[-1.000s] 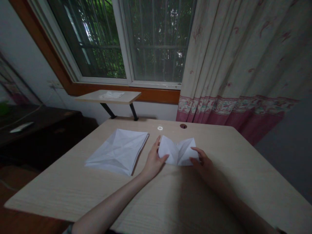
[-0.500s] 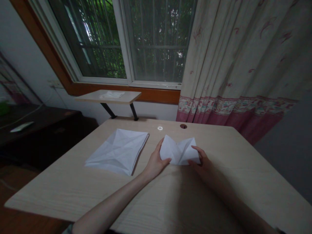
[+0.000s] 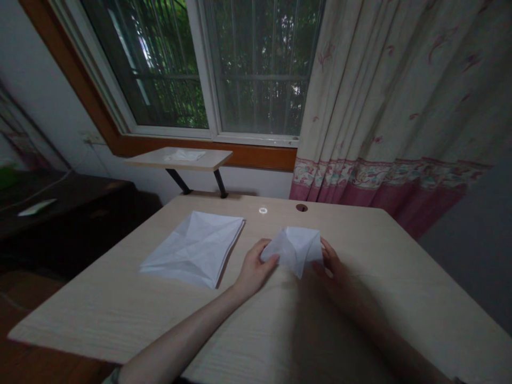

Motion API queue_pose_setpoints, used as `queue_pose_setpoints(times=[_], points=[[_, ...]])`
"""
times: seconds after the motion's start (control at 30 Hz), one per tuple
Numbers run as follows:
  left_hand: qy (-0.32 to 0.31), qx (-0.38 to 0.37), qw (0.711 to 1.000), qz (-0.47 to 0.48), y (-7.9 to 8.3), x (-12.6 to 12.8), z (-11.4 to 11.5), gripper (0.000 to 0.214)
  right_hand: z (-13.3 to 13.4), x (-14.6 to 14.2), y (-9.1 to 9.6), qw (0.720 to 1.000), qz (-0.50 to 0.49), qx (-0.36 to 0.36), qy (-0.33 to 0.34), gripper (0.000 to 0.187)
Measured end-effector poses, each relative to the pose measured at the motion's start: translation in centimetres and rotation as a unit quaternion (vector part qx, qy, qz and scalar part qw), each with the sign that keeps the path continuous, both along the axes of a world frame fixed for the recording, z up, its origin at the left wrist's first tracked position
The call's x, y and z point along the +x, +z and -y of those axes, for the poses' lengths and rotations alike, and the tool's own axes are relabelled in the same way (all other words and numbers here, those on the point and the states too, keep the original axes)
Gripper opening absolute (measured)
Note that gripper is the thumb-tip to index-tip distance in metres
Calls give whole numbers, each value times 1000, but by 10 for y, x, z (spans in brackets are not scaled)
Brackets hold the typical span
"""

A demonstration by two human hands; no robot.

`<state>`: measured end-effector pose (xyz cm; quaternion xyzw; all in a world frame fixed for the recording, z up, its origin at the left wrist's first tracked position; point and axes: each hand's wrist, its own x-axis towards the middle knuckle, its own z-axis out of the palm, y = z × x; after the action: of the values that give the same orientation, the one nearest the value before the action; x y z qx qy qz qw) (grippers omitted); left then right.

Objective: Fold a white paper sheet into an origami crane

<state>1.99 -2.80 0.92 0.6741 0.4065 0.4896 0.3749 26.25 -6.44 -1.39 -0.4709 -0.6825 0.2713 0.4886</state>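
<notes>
A white sheet of folded paper (image 3: pixel 298 242) is held between my two hands, just above the desk. My left hand (image 3: pixel 256 266) pinches its left corner, thumb in front and fingers behind. On the right side, my right hand (image 3: pixel 330 261) grips the paper's edge, with part of the fingers in shadow. The paper bulges in the middle, and one point of it hangs down toward me. To the left of my left hand lies a stack of creased white paper sheets (image 3: pixel 196 245).
The pale wooden desk (image 3: pixel 240 336) has a round cable hole (image 3: pixel 302 208) near its back edge. A small raised shelf (image 3: pixel 216 160) with crumpled white paper (image 3: pixel 186 154) stands at the back left. Behind are a window and a patterned curtain (image 3: pixel 360 106). A dark table (image 3: pixel 80 192) stands left.
The paper between my hands has changed shape: its two raised corners with a valley between have become a flatter top with a point hanging down in front. The stack has not moved.
</notes>
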Motion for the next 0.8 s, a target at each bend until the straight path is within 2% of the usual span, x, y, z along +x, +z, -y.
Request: queue_pose_setpoints(times=[0.23, 0.37, 0.47, 0.57, 0.7, 0.8], points=[[-32, 47, 998, 13, 0, 1, 0, 19, 12, -4, 14, 996, 78, 7, -33, 34], [-57, 59, 997, 12, 2, 2, 4, 18, 19, -10, 29, 996, 77, 6, -35, 35], [-55, 62, 997, -8, 1, 1, 7, 21, 21, -11, 38, 995, 86, -41, -29, 30], [-46, 76, 996, -12, 0, 0, 8, 22, 17, -10, 42, 995, 75, -63, 18, 31], [-67, 133, 989, -6, 2, 0, 7, 18, 7, -12, 43, 995, 44, -74, 55, 33], [-69, 154, 986, -11, 2, 1, 6, 15, 2, -16, 41, 997, 38, -38, 53, 32]])
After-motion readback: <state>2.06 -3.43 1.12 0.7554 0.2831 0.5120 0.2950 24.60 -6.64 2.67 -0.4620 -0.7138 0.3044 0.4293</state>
